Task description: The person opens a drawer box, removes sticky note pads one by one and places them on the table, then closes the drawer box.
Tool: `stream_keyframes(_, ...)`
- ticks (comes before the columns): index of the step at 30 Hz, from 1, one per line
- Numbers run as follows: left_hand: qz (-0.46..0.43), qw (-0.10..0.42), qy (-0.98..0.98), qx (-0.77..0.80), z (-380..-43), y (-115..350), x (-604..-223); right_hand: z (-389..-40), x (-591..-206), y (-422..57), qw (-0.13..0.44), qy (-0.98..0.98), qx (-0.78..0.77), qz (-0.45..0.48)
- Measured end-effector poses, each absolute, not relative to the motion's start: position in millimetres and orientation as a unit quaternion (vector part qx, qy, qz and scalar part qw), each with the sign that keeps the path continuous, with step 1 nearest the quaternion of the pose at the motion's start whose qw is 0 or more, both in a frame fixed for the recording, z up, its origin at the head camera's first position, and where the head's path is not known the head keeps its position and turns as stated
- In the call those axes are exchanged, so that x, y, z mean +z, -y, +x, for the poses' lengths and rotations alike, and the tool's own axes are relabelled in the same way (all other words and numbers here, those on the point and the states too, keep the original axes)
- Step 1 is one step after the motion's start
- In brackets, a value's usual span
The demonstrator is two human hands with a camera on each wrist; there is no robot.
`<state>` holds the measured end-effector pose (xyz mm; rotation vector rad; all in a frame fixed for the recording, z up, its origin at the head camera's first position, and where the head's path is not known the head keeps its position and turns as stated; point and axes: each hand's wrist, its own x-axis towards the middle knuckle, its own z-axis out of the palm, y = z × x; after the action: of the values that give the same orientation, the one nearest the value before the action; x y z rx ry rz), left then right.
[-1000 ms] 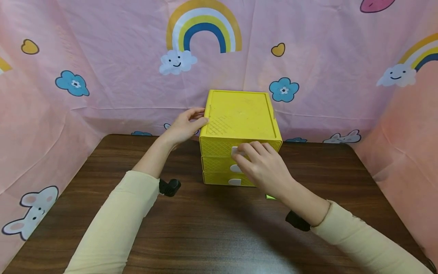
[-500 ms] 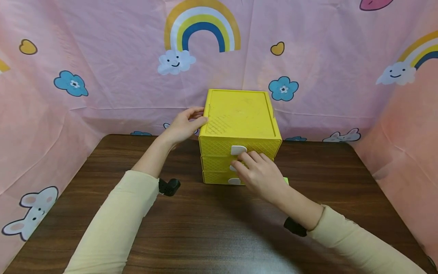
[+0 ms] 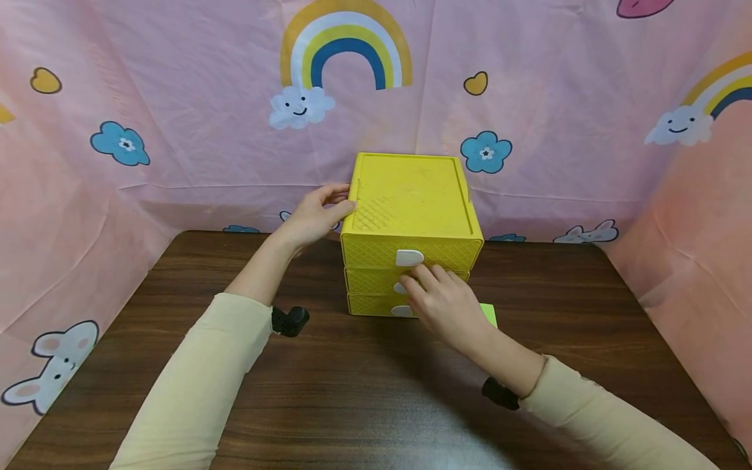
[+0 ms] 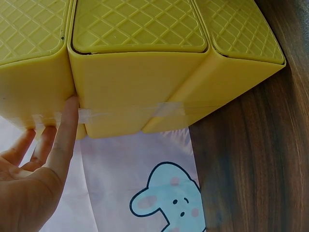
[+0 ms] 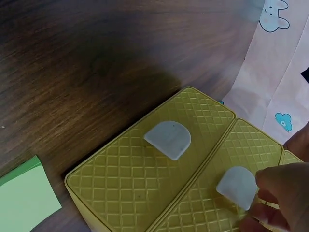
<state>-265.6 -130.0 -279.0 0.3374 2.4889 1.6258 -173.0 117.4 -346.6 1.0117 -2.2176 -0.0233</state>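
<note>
A yellow three-drawer box (image 3: 411,196) stands at the back of the table, its drawers closed. My left hand (image 3: 317,212) rests against its left side, thumb at the top edge; in the left wrist view the left hand's fingers (image 4: 65,128) lie fairly straight along the yellow wall. At the front, my right hand (image 3: 446,303) has curled fingers at the middle drawer's white handle (image 5: 237,187), seeming to grip its edge. The top handle (image 3: 409,258) and bottom handle (image 3: 402,311) are free of the hands. The right hand partly covers the lower drawers.
A light green square pad (image 3: 489,314) lies on the dark wooden table (image 3: 329,391), right of the box. Pink patterned cloth (image 3: 235,98) hangs behind the table and along both sides. Clear tape (image 4: 164,108) runs across the drawer box's left side.
My right hand has moved down from the top drawer's handle to the middle one, uncovering the top handle and more of the green pad. The left hand stays in place.
</note>
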Motion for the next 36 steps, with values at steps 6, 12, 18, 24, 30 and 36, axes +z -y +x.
stream_keyframes(6, 0.112, 0.075, -0.831, 0.540, -265.6, 129.5, -279.8, -173.6, -351.2, -112.9, 0.359, 0.852, -0.010, 0.381)
stream_keyframes(12, 0.110, 0.074, -0.831, 0.540, -265.3, 129.1, -279.9, -175.2, -354.2, -108.2, 0.374, 0.851, -0.013, 0.368)
stream_keyframes(18, 0.111, 0.073, -0.833, 0.537, -265.1, 129.2, -279.6, -177.9, -357.0, -105.9, 0.386, 0.847, -0.023, 0.364)
stream_keyframes(24, 0.107, 0.072, -0.833, 0.538, -265.0, 128.7, -279.2, -180.6, -359.7, -104.9, 0.387, 0.843, -0.015, 0.373)
stream_keyframes(30, 0.104, 0.071, -0.835, 0.536, -265.0, 128.7, -278.8, -182.6, -359.9, -105.0, 0.378, 0.844, -0.020, 0.380)
stream_keyframes(36, 0.102, 0.073, -0.833, 0.538, -265.5, 128.9, -279.3, -182.8, -358.8, -104.8, 0.376, 0.843, -0.020, 0.384)
